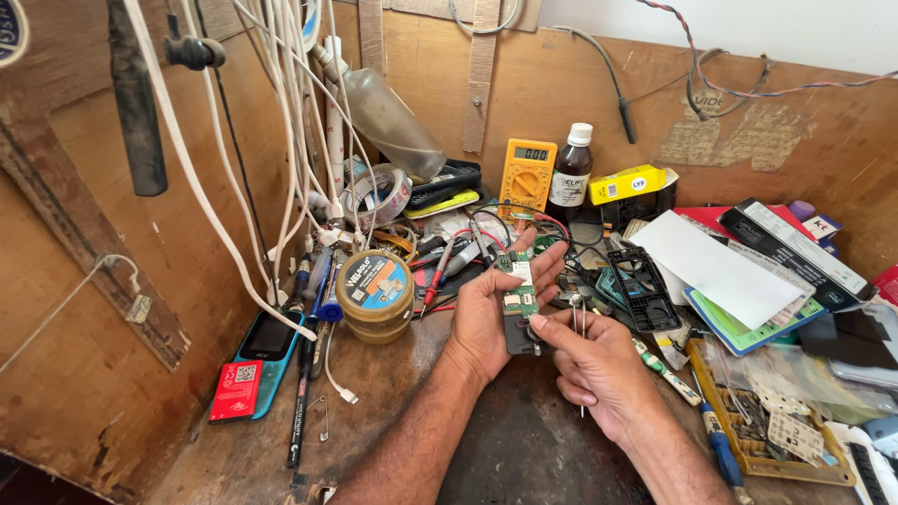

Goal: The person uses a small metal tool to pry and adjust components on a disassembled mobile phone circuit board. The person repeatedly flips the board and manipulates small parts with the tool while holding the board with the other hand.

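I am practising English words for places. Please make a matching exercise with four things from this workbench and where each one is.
Things:
1. yellow multimeter
2. round tin
3. green circuit board
4. red battery

Places:
A. flat on the bench at the left, beside the blue phone
B. held in the left hand
C. leaning against the back wall, beside a dark bottle
D. standing on the bench, left of the hands, under the white cables

Pairs: 1-C, 2-D, 3-B, 4-A
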